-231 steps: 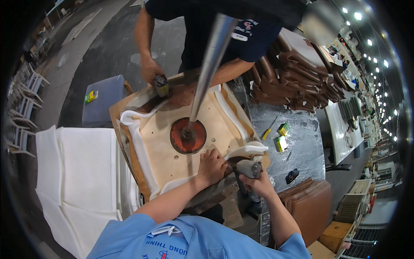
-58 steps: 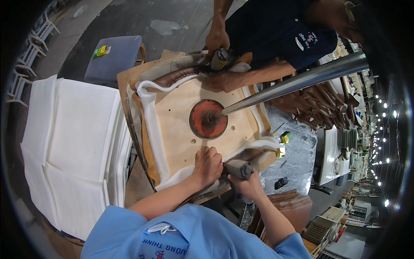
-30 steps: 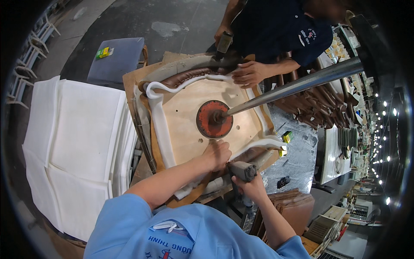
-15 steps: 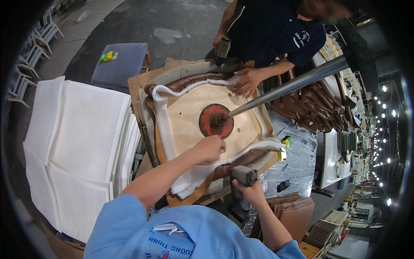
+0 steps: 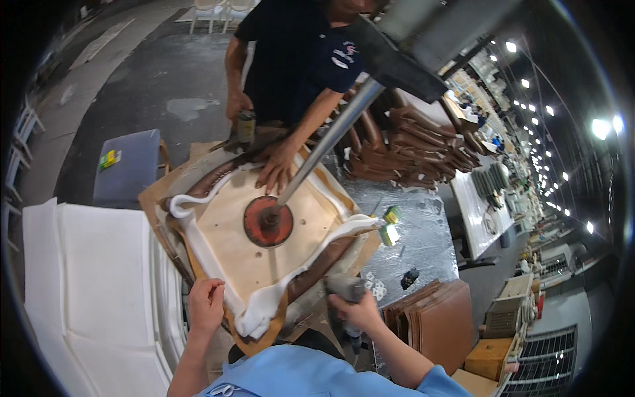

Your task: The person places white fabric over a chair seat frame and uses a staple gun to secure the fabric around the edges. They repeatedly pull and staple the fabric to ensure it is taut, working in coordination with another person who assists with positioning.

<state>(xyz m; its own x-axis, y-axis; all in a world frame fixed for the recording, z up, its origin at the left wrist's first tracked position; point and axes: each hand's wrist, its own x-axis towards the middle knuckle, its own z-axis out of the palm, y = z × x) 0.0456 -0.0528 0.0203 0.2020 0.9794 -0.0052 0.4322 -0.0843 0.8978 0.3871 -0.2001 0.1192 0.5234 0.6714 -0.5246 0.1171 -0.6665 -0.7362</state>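
**Upholstery workshop floor**

I'm in a large furniture workshop: before me a wooden panel sits under a red disc on a metal shaft. Left of the panel lie stacked white padding sheets; past its right side, a heap of brown leather-like covers and, nearer me, a pile of brown sheets. Beyond the panel a co-worker grips a handheld tool, with pale chairs farther off. Rows of ceiling lamps recede to the panel's right.

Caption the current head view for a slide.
Wearer's right hand holding a grey handheld tool, left hand near a pale wooden panel under a round red disc.
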